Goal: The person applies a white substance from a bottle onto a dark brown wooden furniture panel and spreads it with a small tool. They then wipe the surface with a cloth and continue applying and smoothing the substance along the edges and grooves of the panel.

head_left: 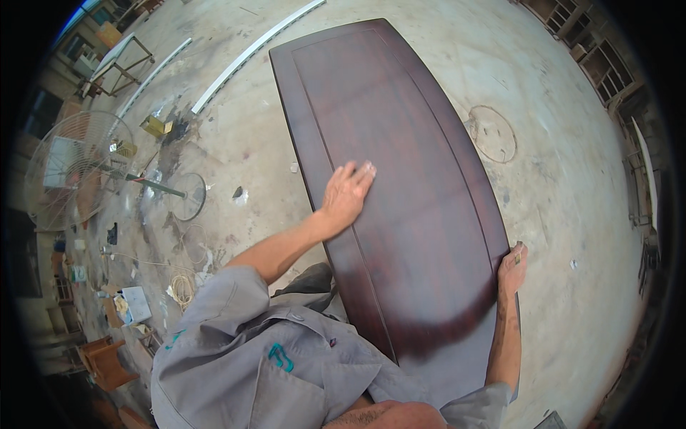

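Panel (404,121) — under left grip (346,194)

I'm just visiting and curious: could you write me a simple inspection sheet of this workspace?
Surface: grey floor, stained in places.
Job's things: long dark reddish-brown panel with curved sides and an inset line; its support is hidden.
Clutter: long white strip beyond the panel's left side; gold-coloured tin farther left.
Hands: left hand rests on the panel's face; right hand is at its right edge, exact grip unclear.
Cables: pale coiled cord on the floor, left.
Surroundings: pedestal fan at far left.
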Action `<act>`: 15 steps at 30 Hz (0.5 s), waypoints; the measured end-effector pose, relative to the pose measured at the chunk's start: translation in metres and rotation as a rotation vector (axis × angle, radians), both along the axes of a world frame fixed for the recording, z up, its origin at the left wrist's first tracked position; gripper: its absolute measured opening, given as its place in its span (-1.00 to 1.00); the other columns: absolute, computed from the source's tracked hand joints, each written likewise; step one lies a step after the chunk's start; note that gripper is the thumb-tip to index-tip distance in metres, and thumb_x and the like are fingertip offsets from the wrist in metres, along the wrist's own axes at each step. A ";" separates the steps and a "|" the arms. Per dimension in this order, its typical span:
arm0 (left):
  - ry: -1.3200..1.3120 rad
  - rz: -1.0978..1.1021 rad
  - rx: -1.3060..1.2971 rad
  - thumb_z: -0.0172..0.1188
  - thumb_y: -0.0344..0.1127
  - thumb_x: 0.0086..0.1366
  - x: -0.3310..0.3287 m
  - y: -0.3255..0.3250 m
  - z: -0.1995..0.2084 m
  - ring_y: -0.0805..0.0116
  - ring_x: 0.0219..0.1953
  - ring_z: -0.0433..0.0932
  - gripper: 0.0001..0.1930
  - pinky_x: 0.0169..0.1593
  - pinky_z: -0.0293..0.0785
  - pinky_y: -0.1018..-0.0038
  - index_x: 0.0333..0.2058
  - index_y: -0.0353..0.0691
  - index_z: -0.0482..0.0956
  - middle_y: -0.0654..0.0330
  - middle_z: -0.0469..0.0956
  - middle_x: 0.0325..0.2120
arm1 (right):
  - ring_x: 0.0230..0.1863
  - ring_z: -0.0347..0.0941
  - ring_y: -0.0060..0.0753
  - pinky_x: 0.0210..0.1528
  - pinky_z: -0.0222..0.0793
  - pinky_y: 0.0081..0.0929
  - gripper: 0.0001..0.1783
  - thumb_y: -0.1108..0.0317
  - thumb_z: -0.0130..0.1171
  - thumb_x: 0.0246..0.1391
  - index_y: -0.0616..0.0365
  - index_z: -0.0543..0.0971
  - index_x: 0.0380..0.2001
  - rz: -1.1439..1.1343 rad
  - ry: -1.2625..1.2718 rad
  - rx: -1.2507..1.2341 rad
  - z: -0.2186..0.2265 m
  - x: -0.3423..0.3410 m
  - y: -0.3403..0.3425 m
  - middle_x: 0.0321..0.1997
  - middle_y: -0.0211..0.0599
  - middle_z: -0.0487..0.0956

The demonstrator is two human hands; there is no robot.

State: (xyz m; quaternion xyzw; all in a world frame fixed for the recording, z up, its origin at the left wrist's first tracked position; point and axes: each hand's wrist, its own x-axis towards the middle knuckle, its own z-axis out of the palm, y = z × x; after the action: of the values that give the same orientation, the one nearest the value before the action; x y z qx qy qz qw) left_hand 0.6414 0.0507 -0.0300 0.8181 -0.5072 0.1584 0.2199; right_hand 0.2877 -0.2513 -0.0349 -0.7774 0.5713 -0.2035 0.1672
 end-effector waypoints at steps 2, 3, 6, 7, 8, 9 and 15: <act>0.008 0.069 0.007 0.12 -0.51 0.24 0.026 -0.014 0.007 0.04 0.00 0.55 -0.60 0.02 0.53 0.23 0.06 -0.30 0.65 0.03 0.65 0.08 | 0.01 0.54 0.40 0.03 0.44 0.06 -0.49 -0.08 -0.15 0.48 -0.01 0.53 0.20 0.015 0.015 -0.081 -0.009 -0.007 -0.005 -0.04 0.15 0.67; 0.031 0.051 -0.021 0.11 -0.51 0.25 0.018 -0.013 0.004 0.03 -0.02 0.55 -0.62 0.01 0.54 0.22 0.04 -0.31 0.66 0.04 0.66 0.07 | 0.00 0.54 0.39 0.03 0.44 0.06 -0.49 -0.08 -0.15 0.48 -0.01 0.52 0.20 0.024 0.017 -0.122 -0.013 -0.008 -0.008 -0.05 0.14 0.68; 0.078 0.014 -0.082 0.10 -0.47 0.29 -0.014 -0.004 -0.005 -0.02 -0.06 0.55 -0.68 -0.02 0.55 0.19 -0.02 -0.34 0.67 0.06 0.67 0.05 | 0.00 0.54 0.39 0.03 0.43 0.06 -0.47 -0.08 -0.14 0.48 0.05 0.53 0.20 -0.009 0.007 -0.057 -0.004 -0.004 -0.001 -0.06 0.17 0.68; 0.058 0.026 -0.055 0.11 -0.48 0.28 -0.006 -0.005 -0.001 0.00 -0.06 0.55 -0.67 -0.01 0.55 0.20 -0.01 -0.34 0.67 0.05 0.66 0.06 | 0.00 0.54 0.39 0.03 0.43 0.05 -0.47 -0.08 -0.14 0.47 0.06 0.53 0.20 -0.010 -0.007 -0.051 -0.001 -0.001 0.001 -0.06 0.18 0.67; 0.037 0.038 -0.028 0.12 -0.49 0.27 0.009 -0.008 0.005 0.01 -0.06 0.56 -0.66 -0.01 0.55 0.21 0.01 -0.34 0.66 0.04 0.66 0.07 | 0.00 0.54 0.39 0.03 0.43 0.05 -0.46 -0.08 -0.13 0.47 0.07 0.52 0.20 -0.011 -0.021 -0.045 0.001 0.003 0.001 -0.05 0.20 0.67; 0.026 0.049 0.001 0.13 -0.49 0.27 0.018 -0.012 0.013 0.03 -0.06 0.56 -0.65 0.00 0.55 0.22 0.03 -0.34 0.66 0.03 0.66 0.07 | 0.00 0.54 0.39 0.03 0.43 0.04 -0.46 -0.07 -0.12 0.47 0.08 0.52 0.20 -0.012 -0.026 -0.037 0.002 0.002 0.003 -0.05 0.22 0.66; 0.058 0.027 -0.074 0.11 -0.50 0.28 -0.004 -0.008 -0.004 0.02 -0.06 0.55 -0.68 -0.04 0.53 0.22 -0.01 -0.31 0.68 0.06 0.67 0.07 | 0.01 0.51 0.43 0.02 0.43 0.03 -0.48 -0.06 -0.09 0.47 0.08 0.52 0.20 0.025 -0.026 -0.132 -0.018 -0.011 -0.012 -0.06 0.26 0.65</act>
State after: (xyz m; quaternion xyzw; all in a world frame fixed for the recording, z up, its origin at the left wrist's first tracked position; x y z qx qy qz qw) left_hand 0.6375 0.0429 -0.0337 0.8204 -0.4833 0.1561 0.2627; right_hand 0.2771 -0.2631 -0.0531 -0.7910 0.5446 -0.2487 0.1257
